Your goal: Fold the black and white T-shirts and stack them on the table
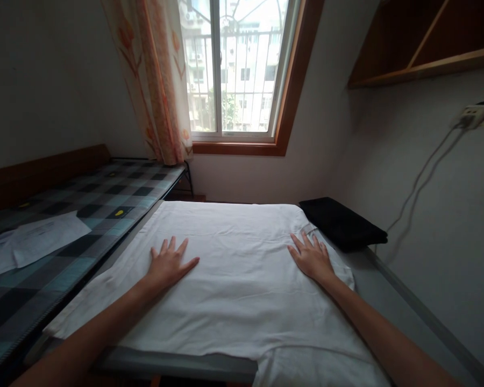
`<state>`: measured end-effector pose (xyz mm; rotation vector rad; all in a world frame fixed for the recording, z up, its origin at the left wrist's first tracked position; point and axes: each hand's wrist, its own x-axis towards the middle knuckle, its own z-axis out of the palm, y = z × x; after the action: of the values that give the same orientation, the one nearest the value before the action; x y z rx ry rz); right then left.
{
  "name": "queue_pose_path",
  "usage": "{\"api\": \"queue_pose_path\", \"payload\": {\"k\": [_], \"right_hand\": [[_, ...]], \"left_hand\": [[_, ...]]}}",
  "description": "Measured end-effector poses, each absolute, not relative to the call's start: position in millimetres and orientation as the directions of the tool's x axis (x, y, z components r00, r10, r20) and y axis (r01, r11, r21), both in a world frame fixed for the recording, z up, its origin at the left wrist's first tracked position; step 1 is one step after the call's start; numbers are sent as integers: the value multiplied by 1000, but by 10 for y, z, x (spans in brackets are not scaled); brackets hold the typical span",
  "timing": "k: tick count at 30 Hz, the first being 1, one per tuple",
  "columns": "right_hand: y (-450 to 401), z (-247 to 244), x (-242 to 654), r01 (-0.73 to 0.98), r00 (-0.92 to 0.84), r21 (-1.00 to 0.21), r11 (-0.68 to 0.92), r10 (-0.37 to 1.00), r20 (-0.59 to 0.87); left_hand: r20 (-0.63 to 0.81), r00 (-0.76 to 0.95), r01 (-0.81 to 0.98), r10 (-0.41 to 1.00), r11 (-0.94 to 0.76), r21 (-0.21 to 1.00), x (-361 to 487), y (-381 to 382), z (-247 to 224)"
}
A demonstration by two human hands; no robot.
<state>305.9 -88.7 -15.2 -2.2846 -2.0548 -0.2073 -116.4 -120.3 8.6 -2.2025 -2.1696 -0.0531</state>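
A white cloth garment, which looks like a T-shirt (pixel 234 290), lies spread over a grey table (pixel 403 301). Light creases run across it, and one part hangs over the table's front edge at the lower right. My left hand (pixel 169 263) rests on the left part of the fabric, palm down with fingers spread. On the right part, my right hand (pixel 311 257) lies flat too, its fingers apart and near a folded black cloth (pixel 341 223). Neither hand grips the fabric.
To the left stands a bed with a checked mattress (pixel 105 188) and white papers (pixel 44 242) on it. A curtain (pixel 157 80) hangs beside the window (pixel 242 70). On the right wall are a wooden shelf (pixel 427 67) and a socket with a cable (pixel 471 115).
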Motion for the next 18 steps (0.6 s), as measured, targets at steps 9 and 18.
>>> {"api": "queue_pose_path", "payload": {"k": [9, 18], "right_hand": [[-815, -167, 3058, 993, 103, 55, -109, 989, 106], [-397, -86, 2975, 993, 119, 18, -120, 991, 56]], "left_hand": [[73, -6, 1000, 997, 4, 27, -1329, -1176, -41], [73, -12, 999, 997, 9, 46, -1374, -745, -46]]}}
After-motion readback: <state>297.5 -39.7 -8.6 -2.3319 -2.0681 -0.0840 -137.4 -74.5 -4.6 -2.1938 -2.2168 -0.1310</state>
